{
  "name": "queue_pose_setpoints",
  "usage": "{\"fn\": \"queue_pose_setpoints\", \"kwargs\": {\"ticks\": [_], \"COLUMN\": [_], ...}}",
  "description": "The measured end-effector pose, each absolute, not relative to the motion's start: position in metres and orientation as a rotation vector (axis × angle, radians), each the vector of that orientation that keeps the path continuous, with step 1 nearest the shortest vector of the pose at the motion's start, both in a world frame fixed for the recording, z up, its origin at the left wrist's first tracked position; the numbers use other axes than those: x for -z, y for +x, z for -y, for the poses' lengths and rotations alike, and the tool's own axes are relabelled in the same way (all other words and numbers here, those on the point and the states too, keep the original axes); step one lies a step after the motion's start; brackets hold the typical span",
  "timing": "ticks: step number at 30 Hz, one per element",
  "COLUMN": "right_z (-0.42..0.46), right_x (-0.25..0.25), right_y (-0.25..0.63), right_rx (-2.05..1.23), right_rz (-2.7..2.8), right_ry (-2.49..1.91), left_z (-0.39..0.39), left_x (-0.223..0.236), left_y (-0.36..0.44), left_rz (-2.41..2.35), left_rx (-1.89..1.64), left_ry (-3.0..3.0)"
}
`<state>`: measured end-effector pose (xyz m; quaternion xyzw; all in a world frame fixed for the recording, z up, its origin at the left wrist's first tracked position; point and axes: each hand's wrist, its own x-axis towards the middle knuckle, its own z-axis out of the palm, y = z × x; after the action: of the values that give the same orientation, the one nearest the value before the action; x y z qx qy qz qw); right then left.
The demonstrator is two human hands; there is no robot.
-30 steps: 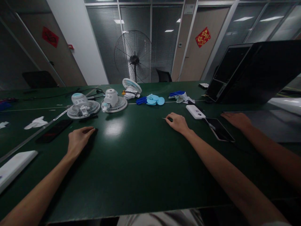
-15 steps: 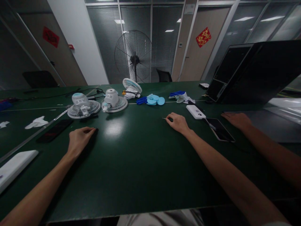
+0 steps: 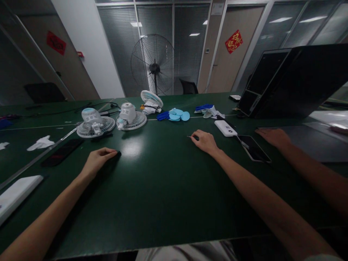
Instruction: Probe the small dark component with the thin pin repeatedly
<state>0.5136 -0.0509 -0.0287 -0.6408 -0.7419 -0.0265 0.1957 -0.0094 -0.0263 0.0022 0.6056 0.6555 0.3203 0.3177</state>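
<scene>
My left hand (image 3: 99, 159) is low over the green table (image 3: 157, 195), its fingertips pinching a small dark piece (image 3: 119, 153) too small to name. Across from it, my right hand (image 3: 204, 141) rests on the table with thumb and forefinger pinched together. A thin, pale, pin-like tip (image 3: 188, 136) pokes out leftward from that pinch; the rest is hidden by the fingers. Beyond my left hand lie two white fans (image 3: 95, 125) (image 3: 132, 117) face down. To the right of my right hand are a white power bank (image 3: 225, 128) and a cabled phone (image 3: 254, 148).
Another person's hand (image 3: 274, 137) lies flat at the right, near a dark computer case (image 3: 296, 83). Light blue discs (image 3: 178, 114), blue-and-white gloves (image 3: 209, 110) and a third small fan (image 3: 151, 103) stand farther back. A black phone (image 3: 62, 152) and white box (image 3: 17, 194) lie left.
My left hand has slid to the right along the table with the small dark piece in its fingertips. My right hand has stayed in place. The view has shifted slightly.
</scene>
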Motion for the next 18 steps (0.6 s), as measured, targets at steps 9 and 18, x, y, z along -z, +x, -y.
{"fn": "queue_pose_setpoints", "kwargs": {"ticks": [9, 18], "right_z": [0.104, 0.191], "right_x": [0.020, 0.014], "right_y": [0.499, 0.458], "right_rx": [-0.112, -0.379], "right_rz": [2.096, 2.017], "right_ry": [-1.668, -1.493], "left_z": [0.023, 0.092], "left_x": [-0.009, 0.006], "left_y": [0.006, 0.133], "left_rz": [-1.627, -1.151], "left_rx": [-0.822, -0.657], "left_ry": [1.491, 1.753]}}
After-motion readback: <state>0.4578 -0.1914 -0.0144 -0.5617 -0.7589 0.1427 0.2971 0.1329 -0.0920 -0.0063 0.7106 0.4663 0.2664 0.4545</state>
